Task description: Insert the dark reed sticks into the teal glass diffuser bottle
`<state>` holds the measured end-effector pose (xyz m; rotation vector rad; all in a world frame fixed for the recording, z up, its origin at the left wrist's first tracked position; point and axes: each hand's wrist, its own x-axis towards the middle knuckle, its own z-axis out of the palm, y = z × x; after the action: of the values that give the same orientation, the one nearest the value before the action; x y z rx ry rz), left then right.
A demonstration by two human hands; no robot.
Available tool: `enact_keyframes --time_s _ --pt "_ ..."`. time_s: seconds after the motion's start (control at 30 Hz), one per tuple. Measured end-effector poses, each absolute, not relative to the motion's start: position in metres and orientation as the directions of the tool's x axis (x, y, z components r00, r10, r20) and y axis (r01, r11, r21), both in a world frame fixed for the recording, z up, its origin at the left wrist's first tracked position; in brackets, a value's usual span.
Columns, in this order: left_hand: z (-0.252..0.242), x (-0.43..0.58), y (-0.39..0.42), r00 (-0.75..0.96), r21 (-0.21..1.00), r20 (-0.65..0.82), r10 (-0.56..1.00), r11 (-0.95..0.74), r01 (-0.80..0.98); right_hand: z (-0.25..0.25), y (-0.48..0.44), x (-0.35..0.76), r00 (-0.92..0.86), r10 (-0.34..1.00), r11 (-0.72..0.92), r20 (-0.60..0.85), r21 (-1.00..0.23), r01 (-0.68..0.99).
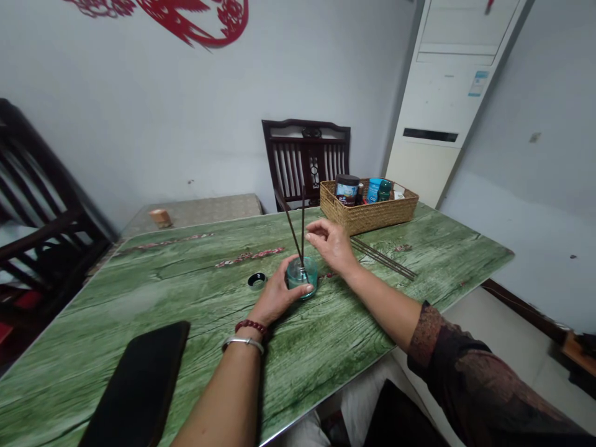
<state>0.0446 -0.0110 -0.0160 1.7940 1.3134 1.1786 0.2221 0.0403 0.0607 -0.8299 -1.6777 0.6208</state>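
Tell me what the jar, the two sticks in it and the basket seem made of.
Jar: glossy and see-through, so glass or perhaps clear plastic. Sticks: dull, dark brown and thin; probably wood or rattan. Basket: matte tan weave, likely wicker or straw.

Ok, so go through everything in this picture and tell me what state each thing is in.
Glass jar: upright, open at the top
Two sticks: standing in the jar, tops apart
Loose sticks: lying side by side
Left hand: wrapped around the jar
Right hand: fingers curved, slightly open, beside the standing sticks
Ring-like cap: lying hollow side up
Phone: lying flat, dark face up
Basket: upright, open-topped
Tub: upright in the basket, lidded
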Motion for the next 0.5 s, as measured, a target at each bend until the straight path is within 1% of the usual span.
enact_keyframes --time_s 0.07,0.13,0.2,0.3,0.37,0.4,0.5 --pt "-0.015 0.045 -0.011 0.102 0.866 0.285 0.953 -0.302 0.398 0.062 0.04 0.244 -0.121 0.782 0.61 0.612 -0.711 0.35" --pt "-0.015 0.045 -0.012 0.1 0.872 0.271 0.957 -0.289 0.396 0.061 0.044 0.273 -0.067 0.8 0.541 0.596 -0.669 0.51" --pt "-0.015 0.045 -0.011 0.105 0.872 0.266 0.958 -0.286 0.398 0.054 0.05 0.304 0.011 0.818 0.418 0.575 -0.608 0.675" --pt "-0.017 0.044 -0.01 0.102 0.867 0.27 0.957 -0.288 0.406 0.031 0.057 0.341 0.095 0.852 0.18 0.514 -0.46 0.87" --pt "-0.018 0.043 -0.009 0.098 0.865 0.271 0.957 -0.287 0.411 0.015 0.059 0.355 0.113 0.896 0.05 0.429 -0.351 0.935" --pt "-0.019 0.042 -0.009 0.097 0.864 0.272 0.957 -0.287 0.414 0.008 0.059 0.358 0.108 0.918 0.012 0.382 -0.299 0.954" --pt "-0.02 0.042 -0.008 0.089 0.86 0.271 0.958 -0.283 0.424 -0.001 0.058 0.359 0.056 0.96 -0.009 0.275 -0.172 0.985"
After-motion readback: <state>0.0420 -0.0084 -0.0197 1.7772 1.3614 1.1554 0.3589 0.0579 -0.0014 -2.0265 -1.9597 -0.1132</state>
